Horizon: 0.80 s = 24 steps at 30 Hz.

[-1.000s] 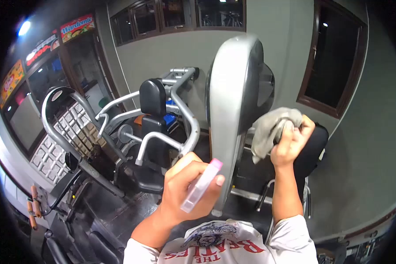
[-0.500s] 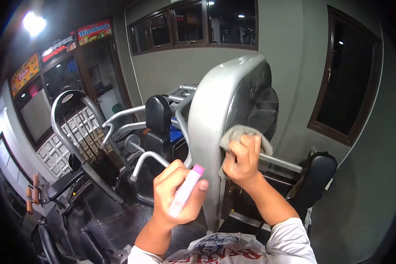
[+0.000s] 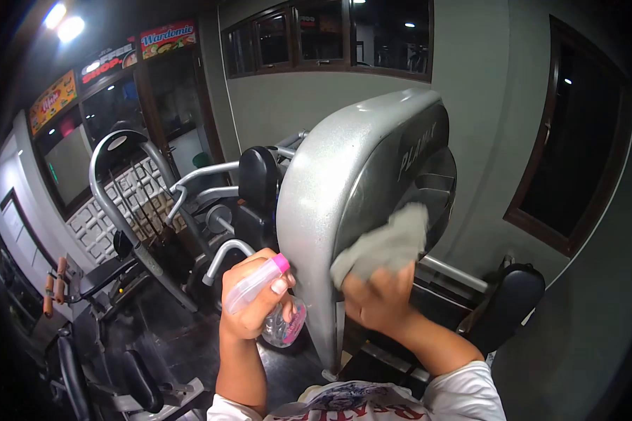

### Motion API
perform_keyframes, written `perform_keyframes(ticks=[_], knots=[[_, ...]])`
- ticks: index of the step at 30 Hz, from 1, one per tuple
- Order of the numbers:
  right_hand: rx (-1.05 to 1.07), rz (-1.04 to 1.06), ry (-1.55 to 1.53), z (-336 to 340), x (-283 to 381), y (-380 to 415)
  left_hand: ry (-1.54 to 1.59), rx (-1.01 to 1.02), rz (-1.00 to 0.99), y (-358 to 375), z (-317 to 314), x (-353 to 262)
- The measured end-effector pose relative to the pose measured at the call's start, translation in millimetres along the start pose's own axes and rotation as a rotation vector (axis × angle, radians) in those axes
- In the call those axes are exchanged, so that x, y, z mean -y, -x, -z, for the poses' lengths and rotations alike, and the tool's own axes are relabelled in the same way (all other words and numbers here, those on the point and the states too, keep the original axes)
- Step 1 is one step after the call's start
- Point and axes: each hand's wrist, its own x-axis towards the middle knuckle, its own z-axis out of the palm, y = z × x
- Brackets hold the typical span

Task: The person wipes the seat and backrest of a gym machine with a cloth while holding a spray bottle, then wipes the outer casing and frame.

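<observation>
My left hand (image 3: 249, 298) is wrapped round a spray bottle (image 3: 286, 326) with a pink nozzle tip and a clear body. It is just left of the tall silver housing of a gym machine (image 3: 316, 189). A greyish cloth (image 3: 386, 245) is bunched in my right hand (image 3: 383, 298), blurred by motion. The cloth lies over the lower part of the machine's dark side panel, near its silver edge; whether all of it touches cannot be made out.
A black padded seat (image 3: 507, 305) on a metal bar stands to the right. Other gym machines (image 3: 130, 210) and a black backrest (image 3: 258, 175) are at the left. Behind are a grey wall (image 3: 260, 105), a dark-framed window (image 3: 576, 133) and shop signs (image 3: 168, 41).
The view has shifted a little. My left hand has turned, bringing the bottle's clear body into sight. My right hand has moved lower, and the cloth now spreads up across the side panel.
</observation>
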Motion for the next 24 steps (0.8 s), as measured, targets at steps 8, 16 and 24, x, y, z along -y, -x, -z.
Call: perform_keyframes(ticks=[8,16,24], knots=[[-0.072,-0.027,-0.144,-5.5,-56.8,-89.1,0.031,0.057,-0.051,-9.6,-5.0,6.2],[-0.148,-0.213,-0.291,-9.4,-57.3,-116.9,0.054,0.056,-0.031,-7.4,-3.0,8.6],[0.069,-0.022,-0.128,4.1,-19.8,-12.3,0.034,0.134,-0.037,-10.9,4.2,7.9]])
